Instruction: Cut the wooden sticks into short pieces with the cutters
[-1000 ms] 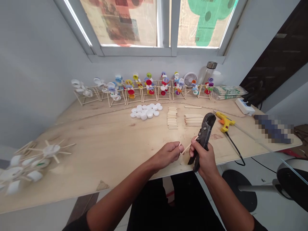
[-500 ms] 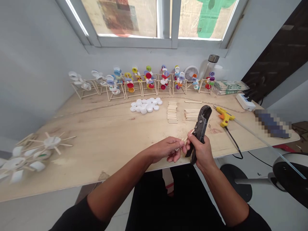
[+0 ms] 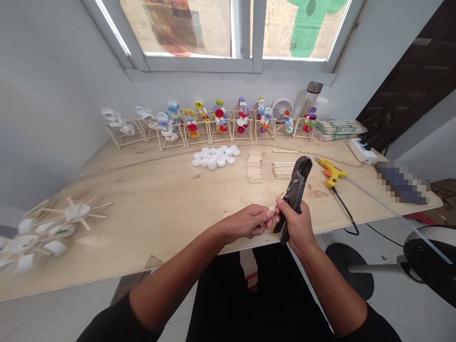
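Left hand [image 3: 245, 223] is pinching a wooden craft stick [image 3: 273, 207] over the near worktop [image 3: 142, 199]; right hand [image 3: 297, 224] is gripping black ratchet cutters [image 3: 296, 187] beside it. Risk: fingertips are sitting close to the cutters, so a slipping stick could cause a pinch.

L hand [image 3: 245, 223]: stick [image 3: 273, 208]; R hand [image 3: 297, 225]: cutters [image 3: 295, 190]

the cutter [image 3: 297, 197] in the right hand [image 3: 295, 225] is a dark grey-black, and the craft stick [image 3: 273, 208] at the left hand [image 3: 245, 223] is pale wood. right of them, the glue gun [image 3: 332, 173] is yellow with an orange nozzle. along the back, the bottle-cap models [image 3: 220, 118] mix red, blue, yellow, green and white. the plywood tabletop [image 3: 142, 209] shows tan, wavy grain. at top right, the window paper [image 3: 306, 28] carries a green shape.
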`<state>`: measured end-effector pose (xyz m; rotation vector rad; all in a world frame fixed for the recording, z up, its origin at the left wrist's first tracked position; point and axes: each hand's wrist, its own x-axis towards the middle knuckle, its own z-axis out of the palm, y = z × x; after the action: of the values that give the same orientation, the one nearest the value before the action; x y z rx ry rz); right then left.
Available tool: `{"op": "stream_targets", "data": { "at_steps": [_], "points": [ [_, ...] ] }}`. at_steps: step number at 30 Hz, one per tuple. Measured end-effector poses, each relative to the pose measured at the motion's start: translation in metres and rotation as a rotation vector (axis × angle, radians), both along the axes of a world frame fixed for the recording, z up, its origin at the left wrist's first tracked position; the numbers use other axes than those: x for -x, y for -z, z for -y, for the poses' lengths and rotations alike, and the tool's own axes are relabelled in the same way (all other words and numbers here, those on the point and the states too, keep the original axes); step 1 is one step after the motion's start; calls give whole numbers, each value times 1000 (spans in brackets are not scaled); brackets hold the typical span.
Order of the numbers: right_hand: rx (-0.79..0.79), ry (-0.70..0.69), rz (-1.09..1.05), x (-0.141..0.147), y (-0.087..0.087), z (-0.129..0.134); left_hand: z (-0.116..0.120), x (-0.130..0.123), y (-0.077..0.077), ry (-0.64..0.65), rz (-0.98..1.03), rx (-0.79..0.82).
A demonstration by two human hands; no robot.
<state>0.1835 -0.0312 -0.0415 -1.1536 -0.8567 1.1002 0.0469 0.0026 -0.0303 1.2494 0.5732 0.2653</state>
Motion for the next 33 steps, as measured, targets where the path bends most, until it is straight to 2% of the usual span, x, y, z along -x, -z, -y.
{"op": "stream_targets", "data": {
  "at_steps": [6,14,27,33],
  "points": [
    [-15,10,29,1,-3,1,0,-1,-1,20,-26,-58],
    [-8,22,42,-1,-1,1,-6,-3,-1,109,-170,-96],
    [-13,37,55,-5,0,0,-6,-5,-3,77,-84,-116],
    [-44,-21,77,-6,-11,6,-5,-2,-11,38,-92,-157]
  ]
}}
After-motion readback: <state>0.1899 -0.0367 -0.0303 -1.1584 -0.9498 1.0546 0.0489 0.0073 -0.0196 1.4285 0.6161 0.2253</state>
